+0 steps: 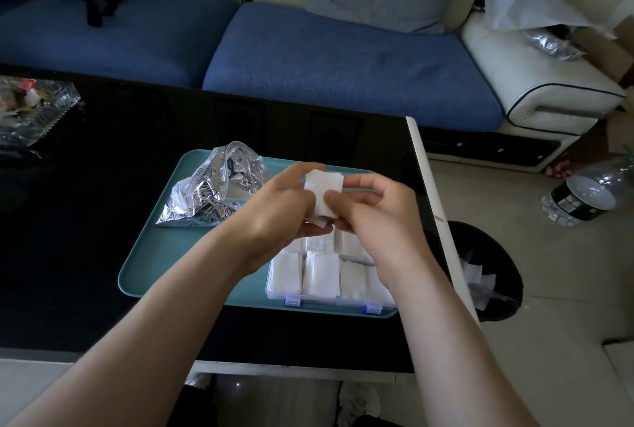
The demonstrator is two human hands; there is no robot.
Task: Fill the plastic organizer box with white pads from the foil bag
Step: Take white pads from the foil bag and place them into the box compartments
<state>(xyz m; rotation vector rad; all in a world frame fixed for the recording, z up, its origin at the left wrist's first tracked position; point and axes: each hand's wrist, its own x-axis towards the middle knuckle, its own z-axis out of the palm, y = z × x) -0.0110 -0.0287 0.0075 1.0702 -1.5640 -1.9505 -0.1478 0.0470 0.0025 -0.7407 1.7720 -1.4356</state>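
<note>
White pads (322,191) are pinched in a small stack by the curled fingers (363,183) of the left hand (274,217) and right hand (380,221), just above the crowded plastic organizer box (329,299), so a loosened grip could spill sheets onto the tray (164,255).

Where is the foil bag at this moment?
In the head view, the foil bag lies crumpled on the far left part of the teal tray, left of the left hand and apart from the plastic box at the tray's near right.
</note>
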